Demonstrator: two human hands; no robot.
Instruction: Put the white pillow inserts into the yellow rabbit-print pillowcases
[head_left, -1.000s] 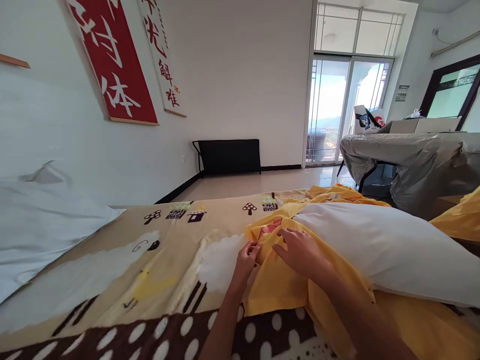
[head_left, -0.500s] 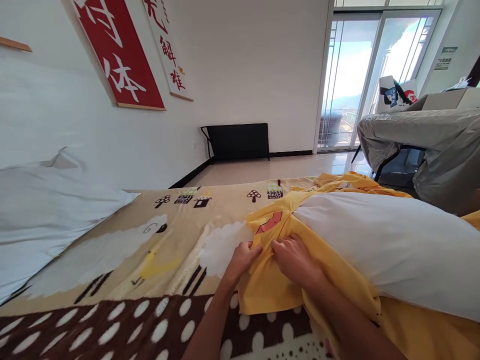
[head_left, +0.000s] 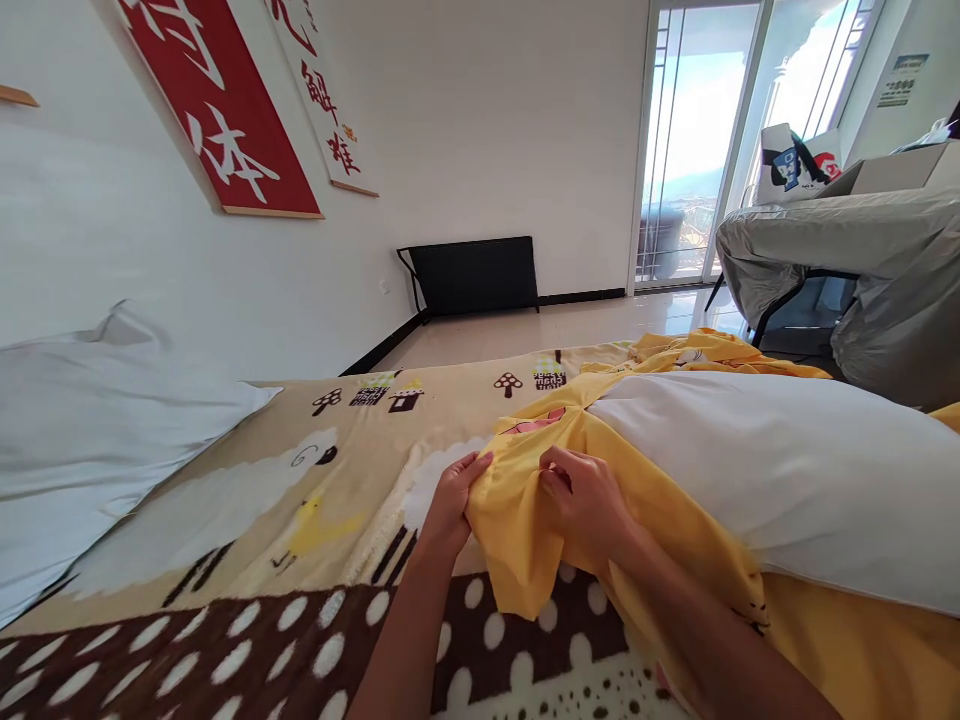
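A yellow pillowcase [head_left: 517, 540] with a pink print hangs in folds between my hands. My left hand [head_left: 454, 500] pinches its left edge, thumb on top. With fingers curled, my right hand [head_left: 583, 490] grips the same cloth a short way to the right. A white pillow [head_left: 750, 470] lies at the right, its near end meeting the gathered yellow fabric. More yellow cloth spreads under and along the pillow. Beneath everything is a patterned blanket [head_left: 360, 440] with sheep, mushrooms and a brown dotted border.
Another white pillow [head_left: 112, 430] lies at the left by the wall. Beyond the bed, a black folded panel [head_left: 472, 275] leans near the corner. A covered table [head_left: 840, 225] with boxes and a chair [head_left: 806, 315] stand at the right, near the glass door [head_left: 697, 140].
My left hand has moved left and up, drawing the pillowcase edge outward. The cloth's lower part now hangs in a narrower fold. My right hand has risen slightly, and the view has tilted down slightly.
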